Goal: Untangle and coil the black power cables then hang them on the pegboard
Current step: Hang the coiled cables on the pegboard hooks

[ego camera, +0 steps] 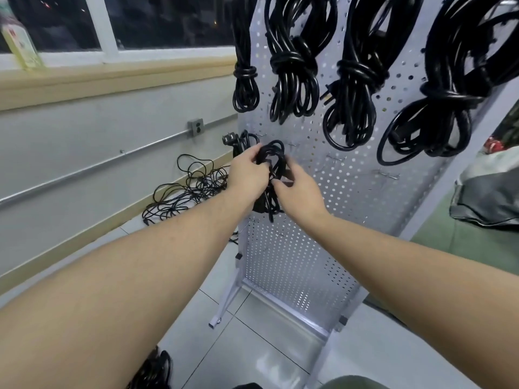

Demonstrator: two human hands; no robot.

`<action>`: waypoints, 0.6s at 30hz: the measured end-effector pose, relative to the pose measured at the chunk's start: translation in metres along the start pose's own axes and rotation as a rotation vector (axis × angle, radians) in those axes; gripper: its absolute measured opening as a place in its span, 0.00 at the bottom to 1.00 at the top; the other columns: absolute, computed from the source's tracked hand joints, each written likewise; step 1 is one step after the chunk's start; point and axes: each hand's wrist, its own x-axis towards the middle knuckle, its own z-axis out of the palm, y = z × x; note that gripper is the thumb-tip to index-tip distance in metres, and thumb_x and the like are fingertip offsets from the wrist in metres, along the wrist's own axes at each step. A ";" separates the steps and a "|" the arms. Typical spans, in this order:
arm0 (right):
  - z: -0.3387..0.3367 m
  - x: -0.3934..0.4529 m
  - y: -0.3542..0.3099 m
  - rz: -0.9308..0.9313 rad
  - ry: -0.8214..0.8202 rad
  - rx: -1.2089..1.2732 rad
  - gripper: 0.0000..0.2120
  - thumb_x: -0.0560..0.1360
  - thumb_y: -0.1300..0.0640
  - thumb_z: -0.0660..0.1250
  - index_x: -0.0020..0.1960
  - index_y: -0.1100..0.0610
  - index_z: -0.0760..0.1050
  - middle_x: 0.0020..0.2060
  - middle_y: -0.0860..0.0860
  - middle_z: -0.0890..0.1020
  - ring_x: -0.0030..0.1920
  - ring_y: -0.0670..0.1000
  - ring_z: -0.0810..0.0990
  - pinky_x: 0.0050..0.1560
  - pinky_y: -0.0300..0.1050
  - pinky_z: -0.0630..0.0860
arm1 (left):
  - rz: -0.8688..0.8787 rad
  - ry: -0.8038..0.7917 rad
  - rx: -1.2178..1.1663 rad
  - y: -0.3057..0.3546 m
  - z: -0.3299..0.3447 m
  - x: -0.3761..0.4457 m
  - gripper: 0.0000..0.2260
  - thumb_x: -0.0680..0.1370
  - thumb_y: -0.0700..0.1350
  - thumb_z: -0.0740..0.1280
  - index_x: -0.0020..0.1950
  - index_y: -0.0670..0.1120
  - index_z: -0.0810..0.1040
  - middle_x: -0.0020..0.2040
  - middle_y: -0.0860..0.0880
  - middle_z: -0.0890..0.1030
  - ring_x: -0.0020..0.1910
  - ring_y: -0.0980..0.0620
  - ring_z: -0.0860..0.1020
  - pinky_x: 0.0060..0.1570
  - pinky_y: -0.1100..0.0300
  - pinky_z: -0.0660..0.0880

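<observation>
A white perforated pegboard (351, 192) on a floor stand fills the middle and right. Several coiled black cables hang along its top row (292, 66). Another coiled cable with a plug (238, 141) hangs at the left end of the second row. My left hand (247, 172) and my right hand (297, 192) both grip a coiled black cable (271, 155), held against the board at the second row. Its loop top sits near a hook there; whether it rests on the hook is hidden by my fingers.
A tangled heap of black cable (185, 192) lies on the floor by the wall at the left. More cable (154, 369) lies at the bottom edge under my left arm. Bare metal hooks (389, 174) stick out on the board's right. Green cloth and bags (488, 192) are at the right.
</observation>
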 end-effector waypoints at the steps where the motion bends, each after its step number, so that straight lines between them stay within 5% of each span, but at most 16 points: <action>1: -0.002 -0.003 0.001 0.000 -0.010 -0.005 0.28 0.81 0.59 0.63 0.78 0.43 0.63 0.63 0.44 0.80 0.59 0.47 0.80 0.56 0.40 0.74 | 0.008 -0.013 0.022 0.000 0.001 0.000 0.20 0.81 0.37 0.66 0.73 0.49 0.77 0.63 0.52 0.83 0.60 0.55 0.80 0.57 0.68 0.74; 5: -0.005 -0.032 0.006 0.086 -0.098 -0.107 0.32 0.80 0.55 0.65 0.81 0.49 0.58 0.55 0.43 0.74 0.51 0.51 0.81 0.45 0.41 0.74 | 0.015 -0.030 0.040 0.002 -0.005 -0.012 0.23 0.80 0.38 0.65 0.75 0.50 0.75 0.64 0.53 0.82 0.56 0.57 0.80 0.49 0.72 0.75; 7: 0.001 -0.052 0.014 0.147 -0.152 -0.137 0.32 0.79 0.52 0.67 0.79 0.52 0.58 0.60 0.48 0.77 0.51 0.53 0.81 0.52 0.48 0.78 | 0.026 -0.010 0.022 -0.004 -0.012 -0.027 0.22 0.80 0.40 0.66 0.74 0.52 0.76 0.64 0.55 0.81 0.56 0.59 0.79 0.52 0.69 0.75; 9: 0.011 -0.071 0.024 0.207 -0.205 -0.125 0.34 0.79 0.51 0.68 0.79 0.53 0.57 0.70 0.53 0.74 0.62 0.55 0.78 0.63 0.49 0.75 | 0.021 0.000 0.012 -0.020 -0.020 -0.047 0.21 0.80 0.40 0.67 0.72 0.51 0.76 0.65 0.57 0.80 0.59 0.58 0.79 0.59 0.62 0.76; 14: 0.051 -0.098 0.051 0.308 -0.355 -0.136 0.30 0.80 0.53 0.68 0.78 0.55 0.60 0.66 0.54 0.76 0.60 0.56 0.79 0.59 0.47 0.75 | -0.110 0.006 0.081 -0.091 -0.061 -0.097 0.12 0.80 0.40 0.66 0.56 0.57 0.81 0.55 0.61 0.81 0.53 0.52 0.82 0.57 0.46 0.81; 18: 0.110 -0.104 0.077 0.331 -0.477 -0.132 0.33 0.79 0.54 0.69 0.80 0.55 0.61 0.73 0.54 0.72 0.65 0.54 0.76 0.62 0.44 0.72 | -0.295 0.049 0.122 -0.166 -0.108 -0.123 0.13 0.80 0.37 0.63 0.56 0.54 0.80 0.54 0.58 0.80 0.54 0.47 0.82 0.52 0.50 0.82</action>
